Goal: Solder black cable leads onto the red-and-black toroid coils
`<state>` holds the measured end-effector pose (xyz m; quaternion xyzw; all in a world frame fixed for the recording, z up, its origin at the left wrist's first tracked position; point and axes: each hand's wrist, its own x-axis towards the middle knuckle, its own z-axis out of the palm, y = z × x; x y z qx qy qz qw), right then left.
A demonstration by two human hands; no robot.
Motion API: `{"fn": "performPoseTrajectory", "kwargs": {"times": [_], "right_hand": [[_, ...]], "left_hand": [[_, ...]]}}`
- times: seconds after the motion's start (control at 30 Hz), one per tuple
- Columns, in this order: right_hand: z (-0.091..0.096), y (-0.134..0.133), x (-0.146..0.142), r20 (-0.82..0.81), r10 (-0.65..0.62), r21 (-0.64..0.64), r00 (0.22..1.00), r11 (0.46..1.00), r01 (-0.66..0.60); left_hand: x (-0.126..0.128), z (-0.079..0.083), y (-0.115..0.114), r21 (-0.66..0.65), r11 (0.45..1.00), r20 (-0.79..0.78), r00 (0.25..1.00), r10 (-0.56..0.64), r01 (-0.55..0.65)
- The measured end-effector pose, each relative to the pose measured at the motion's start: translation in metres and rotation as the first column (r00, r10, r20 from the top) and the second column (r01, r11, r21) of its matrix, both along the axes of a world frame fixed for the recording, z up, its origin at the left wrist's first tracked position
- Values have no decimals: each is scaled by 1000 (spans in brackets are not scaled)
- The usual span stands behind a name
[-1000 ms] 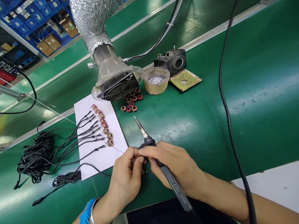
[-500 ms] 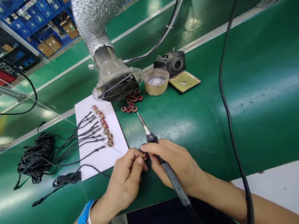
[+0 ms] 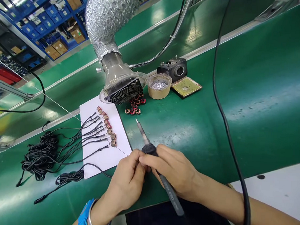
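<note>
My right hand (image 3: pixel 176 169) is closed around the dark handle of a soldering iron (image 3: pixel 149 147), its bare tip pointing up and away over the table. Thumb and fingertips of that hand meet the fingers of my left hand (image 3: pixel 128 180), which is closed in a pinch. A black cable (image 3: pixel 104 173) runs from a small coiled bundle into the left hand; its end is hidden by the fingers. On a white sheet (image 3: pixel 122 143) lie a row of copper-wound coils (image 3: pixel 110 126) and several black cable ends (image 3: pixel 97 148). More red-and-black toroid coils (image 3: pixel 135 106) sit beyond the iron tip.
A fume extractor (image 3: pixel 123 91) on a silver hose overhangs the coils. Behind stand a round pot of silvery metal (image 3: pixel 159 91), an iron holder (image 3: pixel 176 70) and a yellow sponge tray (image 3: pixel 186 87). A cable heap (image 3: pixel 41 153) lies left; a black cord (image 3: pixel 226 118) hangs at right.
Both hands remain together while the view has shifted slightly. The right fingers have closed over the left fingertips, covering the small coloured wires seen earlier. The iron tip now points clear of the coils.
</note>
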<state>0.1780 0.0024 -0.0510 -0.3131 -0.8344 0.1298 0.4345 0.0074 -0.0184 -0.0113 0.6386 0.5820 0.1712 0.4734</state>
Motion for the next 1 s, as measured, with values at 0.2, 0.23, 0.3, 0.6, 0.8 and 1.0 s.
{"fn": "performPoseTrajectory", "kwargs": {"times": [0.2, 0.23, 0.3, 0.6, 0.8, 1.0], "right_hand": [[-5, -1, 3, 53, 29, -255, 998, 967, -15], [-5, -1, 3, 44, 38, -265, 998, 964, -25], [-7, -1, 3, 22, 43, -263, 999, 964, -36], [-8, -1, 9, -186, -54, -144, 981, 989, 27], [0, -10, 29, -443, -121, -122, 888, 990, 74], [-3, -18, 43, -508, -157, -293, 847, 956, 2]], "left_hand": [[3, 5, 4, 112, 993, -109, 994, -30, 42], [3, 3, 5, 93, 995, -83, 996, -16, 24], [2, -1, 6, 60, 998, -25, 1000, 15, -13], [6, -13, 5, -7, 987, 115, 981, 158, -158], [7, -20, 8, -159, 954, 220, 933, 285, -254], [10, -21, 6, -195, 937, 249, 910, 333, -289]]}}
